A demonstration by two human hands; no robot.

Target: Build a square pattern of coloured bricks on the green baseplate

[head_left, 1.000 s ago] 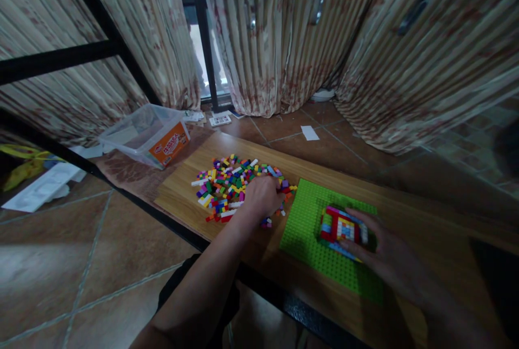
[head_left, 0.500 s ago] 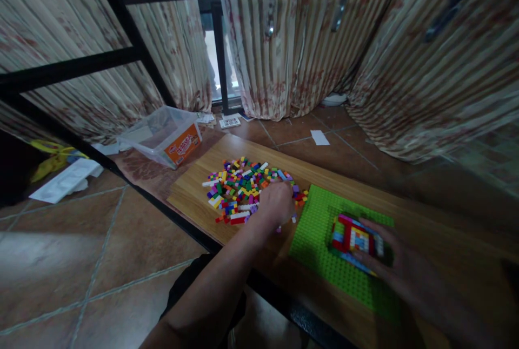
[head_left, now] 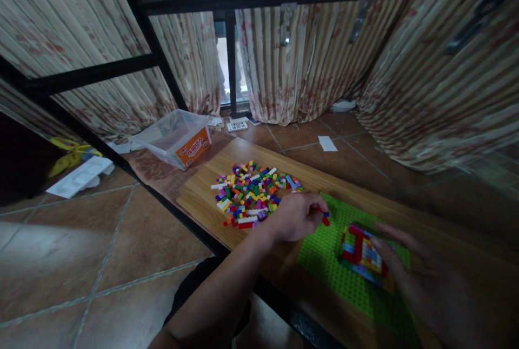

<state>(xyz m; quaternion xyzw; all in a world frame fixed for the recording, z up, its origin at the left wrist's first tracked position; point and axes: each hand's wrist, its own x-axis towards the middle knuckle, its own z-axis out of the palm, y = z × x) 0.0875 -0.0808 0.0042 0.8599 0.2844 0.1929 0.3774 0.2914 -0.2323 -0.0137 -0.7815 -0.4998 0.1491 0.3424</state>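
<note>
A green studded baseplate (head_left: 324, 254) lies on a wooden board (head_left: 203, 198). On it stands a small build of red, white, blue and yellow bricks (head_left: 362, 254). My left hand (head_left: 298, 215) hovers over the plate's left edge with its fingers pinched on a small red brick (head_left: 325, 221). To its left lies a heap of several loose coloured bricks (head_left: 251, 192). My right hand (head_left: 421, 279) rests beside the build, fingers spread and touching its right side.
A clear plastic tub with an orange label (head_left: 174, 138) sits on the floor behind the board. Black metal bars (head_left: 150, 62) cross the view above and to the left. Striped curtains (head_left: 308, 68) hang behind. Papers (head_left: 79, 176) lie on the tiled floor.
My left hand left the brick heap and moved right to the baseplate's edge with a red brick pinched in its fingers. My right hand stayed by the build. The camera tilted.
</note>
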